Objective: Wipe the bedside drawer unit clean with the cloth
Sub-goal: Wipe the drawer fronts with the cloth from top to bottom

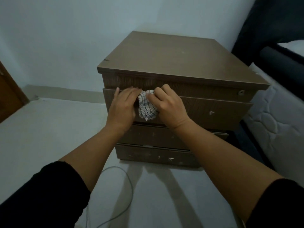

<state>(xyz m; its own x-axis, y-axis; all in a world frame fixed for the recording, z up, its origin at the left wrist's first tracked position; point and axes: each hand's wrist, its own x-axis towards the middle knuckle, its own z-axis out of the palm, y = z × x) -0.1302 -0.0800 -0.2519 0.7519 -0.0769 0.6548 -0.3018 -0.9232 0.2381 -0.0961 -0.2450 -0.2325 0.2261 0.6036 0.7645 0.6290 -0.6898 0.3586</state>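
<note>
In the head view, the brown drawer unit fills the centre of the frame, its drawer fronts flecked with pale marks. A checked white cloth hangs bunched against the upper drawer front. A mattress sits at right, and a grey cable loops on the floor below. The left hand lies flat, fingers straight and together, touching the cloth's edge. The right hand pinches the cloth, its fingers curled.
</note>
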